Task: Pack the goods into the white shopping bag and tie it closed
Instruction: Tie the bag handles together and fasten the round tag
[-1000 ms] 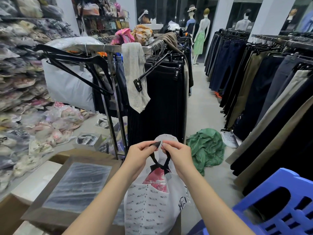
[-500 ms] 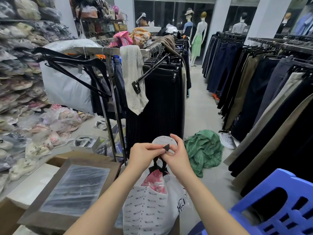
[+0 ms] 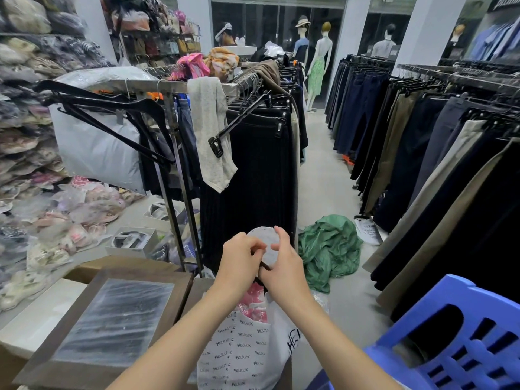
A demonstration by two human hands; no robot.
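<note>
Head view — white shopping bag [image 3: 244, 353], pink goods [image 3: 254, 298] showing; both hands' fingers [image 3: 254, 246] pinching handles.

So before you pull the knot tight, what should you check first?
1. Both hands on the handles: left hand and right hand meet at the top of the white shopping bag. Ok.
2. Goods inside: pink item sits in the opening, below the hands. Ok.
3. Black ties crossed properly: hidden by fingers. Cannot tell.
4. Bag closed: the mouth gapes, pink showing. Not ok.
5. Bag supported: its base is out of frame. Cannot tell.
</note>
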